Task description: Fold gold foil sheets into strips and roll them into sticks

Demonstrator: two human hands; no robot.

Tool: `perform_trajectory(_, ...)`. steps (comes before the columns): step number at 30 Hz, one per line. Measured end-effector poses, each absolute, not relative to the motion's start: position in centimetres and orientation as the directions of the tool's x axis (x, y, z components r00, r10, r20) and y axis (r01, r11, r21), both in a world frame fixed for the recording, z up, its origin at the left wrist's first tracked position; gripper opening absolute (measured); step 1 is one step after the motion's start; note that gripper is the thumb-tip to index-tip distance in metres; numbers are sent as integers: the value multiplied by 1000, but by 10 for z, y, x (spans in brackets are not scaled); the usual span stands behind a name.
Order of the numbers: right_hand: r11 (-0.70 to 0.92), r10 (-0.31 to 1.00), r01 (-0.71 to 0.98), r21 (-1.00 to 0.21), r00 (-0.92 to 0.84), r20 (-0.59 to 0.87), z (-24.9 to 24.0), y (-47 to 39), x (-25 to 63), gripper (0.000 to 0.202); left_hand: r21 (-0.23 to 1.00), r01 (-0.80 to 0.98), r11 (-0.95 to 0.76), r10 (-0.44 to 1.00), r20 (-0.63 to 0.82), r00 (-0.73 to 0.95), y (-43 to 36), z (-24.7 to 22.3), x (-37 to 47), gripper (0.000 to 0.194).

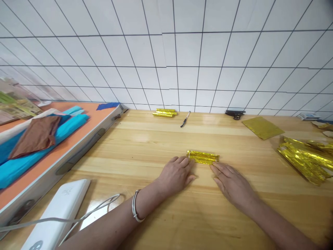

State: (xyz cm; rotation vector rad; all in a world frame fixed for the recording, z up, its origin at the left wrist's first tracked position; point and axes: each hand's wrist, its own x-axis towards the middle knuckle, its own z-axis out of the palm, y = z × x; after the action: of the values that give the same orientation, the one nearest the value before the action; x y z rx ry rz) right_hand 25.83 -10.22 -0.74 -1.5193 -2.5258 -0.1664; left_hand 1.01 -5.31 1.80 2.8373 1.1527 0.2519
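Note:
A small folded strip of shiny gold foil paper (204, 157) lies on the wooden table in front of me, its layers lengthwise from left to right. My left hand (176, 173) rests palm down, with its fingertips on the strip's left end and the thumb spread apart on the wood. At the strip's lower right corner, the outstretched fingertips of my right hand (232, 184) touch the foil, thumb also apart. Neither hand wraps around the foil. The undersides of my fingers are hidden.
Gold foil rolls (164, 113) and a pen (185, 119) lie near the tiled wall. A flat gold sheet (262, 127), a black clip (235, 114) and a crumpled foil pile (307, 158) are right. Left are a white power strip (56, 215), its cable and folded cloths (36, 135).

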Motion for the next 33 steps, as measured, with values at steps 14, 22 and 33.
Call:
perform_trajectory(14,604,796,770,-205,-579,174,28,-138,186,33,201,722,-661,748,245,617,-17,8,37,48)
perform_trajectory(22,595,775,772,-224,-478,414,17,-75,256,30,356,516,-779,586,121,801,17,2,27,56)
perform_trajectory(33,558,757,825,95,-552,349,-13,4,289,40,263,325,-908,326,-42,944,89,29,57,49)
